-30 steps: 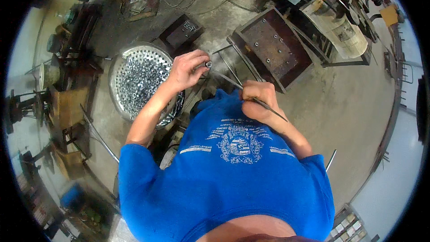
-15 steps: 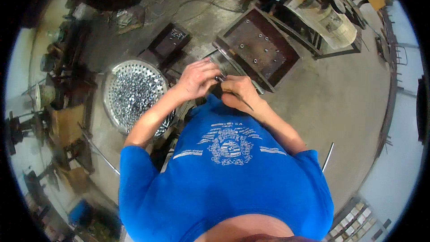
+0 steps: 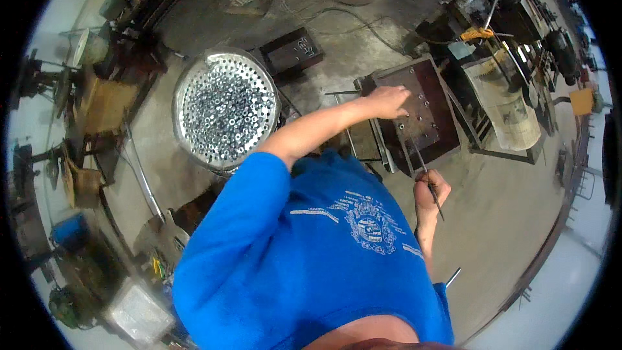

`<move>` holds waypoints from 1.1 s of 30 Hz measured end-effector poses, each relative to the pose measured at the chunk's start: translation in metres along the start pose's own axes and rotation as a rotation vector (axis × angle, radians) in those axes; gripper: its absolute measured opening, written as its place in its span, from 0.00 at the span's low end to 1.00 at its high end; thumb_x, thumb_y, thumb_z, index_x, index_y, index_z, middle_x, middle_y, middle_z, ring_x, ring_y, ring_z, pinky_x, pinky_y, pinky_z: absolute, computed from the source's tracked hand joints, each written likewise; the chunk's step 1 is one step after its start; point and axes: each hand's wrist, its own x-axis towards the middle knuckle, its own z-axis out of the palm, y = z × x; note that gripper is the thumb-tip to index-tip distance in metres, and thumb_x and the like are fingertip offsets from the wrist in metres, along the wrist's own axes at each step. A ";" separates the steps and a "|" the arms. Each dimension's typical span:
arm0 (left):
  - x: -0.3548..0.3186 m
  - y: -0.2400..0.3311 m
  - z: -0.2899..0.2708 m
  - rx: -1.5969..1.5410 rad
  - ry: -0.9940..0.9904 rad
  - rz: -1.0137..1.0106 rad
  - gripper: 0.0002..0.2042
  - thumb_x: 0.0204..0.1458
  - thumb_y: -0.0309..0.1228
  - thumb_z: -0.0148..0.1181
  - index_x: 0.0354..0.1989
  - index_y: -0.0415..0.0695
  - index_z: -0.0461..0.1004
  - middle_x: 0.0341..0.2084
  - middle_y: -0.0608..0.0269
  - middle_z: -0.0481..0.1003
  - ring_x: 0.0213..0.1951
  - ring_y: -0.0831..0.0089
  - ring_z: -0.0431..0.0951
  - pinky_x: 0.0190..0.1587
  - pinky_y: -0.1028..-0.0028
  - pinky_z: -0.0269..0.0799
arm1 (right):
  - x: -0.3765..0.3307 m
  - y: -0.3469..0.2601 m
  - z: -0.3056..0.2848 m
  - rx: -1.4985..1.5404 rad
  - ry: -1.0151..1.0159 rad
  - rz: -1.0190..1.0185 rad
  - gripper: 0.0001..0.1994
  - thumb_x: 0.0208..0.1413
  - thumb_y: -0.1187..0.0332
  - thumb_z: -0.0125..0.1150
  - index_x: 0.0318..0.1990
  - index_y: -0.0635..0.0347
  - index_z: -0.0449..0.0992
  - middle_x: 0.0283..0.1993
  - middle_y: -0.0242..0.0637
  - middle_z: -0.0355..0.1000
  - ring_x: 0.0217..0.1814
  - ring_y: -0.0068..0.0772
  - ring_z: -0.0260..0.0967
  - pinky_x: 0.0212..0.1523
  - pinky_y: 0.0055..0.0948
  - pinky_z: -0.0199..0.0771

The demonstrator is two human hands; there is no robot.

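The left hand (image 3: 387, 100) is reaching over the brown metal plate (image 3: 424, 94), fingers spread flat, gripping nothing. The right hand (image 3: 431, 191) is pinching a thin rod (image 3: 424, 172) whose long axis is running toward eleven o'clock, tip nearing the plate's holes.

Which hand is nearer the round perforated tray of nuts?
Left. The left hand reaches over the dark metal plate, right of the tray; the right hand, gripping a thin rod, sits farther away.

A thin, dark metal rod (image 3: 427, 185) slants upward across the edge of a rusty, hole-dotted steel plate (image 3: 424, 113) lying flat.
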 end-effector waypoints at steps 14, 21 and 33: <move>-0.283 -0.201 -0.101 0.437 0.202 -0.712 0.14 0.43 0.29 0.57 0.42 0.48 0.75 0.35 0.52 0.77 0.39 0.53 0.78 0.42 0.56 0.73 | 0.017 -0.035 0.037 0.080 -0.389 -0.064 0.08 0.41 0.70 0.56 0.19 0.64 0.67 0.20 0.39 0.62 0.21 0.32 0.59 0.23 0.29 0.57; -0.263 -0.219 -0.105 0.520 -0.048 -0.698 0.11 0.40 0.30 0.58 0.35 0.47 0.77 0.35 0.55 0.78 0.40 0.56 0.78 0.41 0.59 0.74 | 0.011 -0.036 0.046 0.113 -0.374 -0.095 0.11 0.41 0.65 0.58 0.18 0.63 0.67 0.20 0.40 0.62 0.21 0.36 0.60 0.23 0.32 0.57; -0.206 -0.037 -0.120 -0.083 0.391 -0.011 0.11 0.42 0.24 0.63 0.37 0.40 0.77 0.26 0.56 0.73 0.26 0.59 0.76 0.28 0.68 0.70 | 0.027 -0.098 0.058 0.253 -0.571 -0.399 0.11 0.35 0.69 0.59 0.19 0.63 0.61 0.21 0.42 0.56 0.21 0.46 0.57 0.22 0.38 0.53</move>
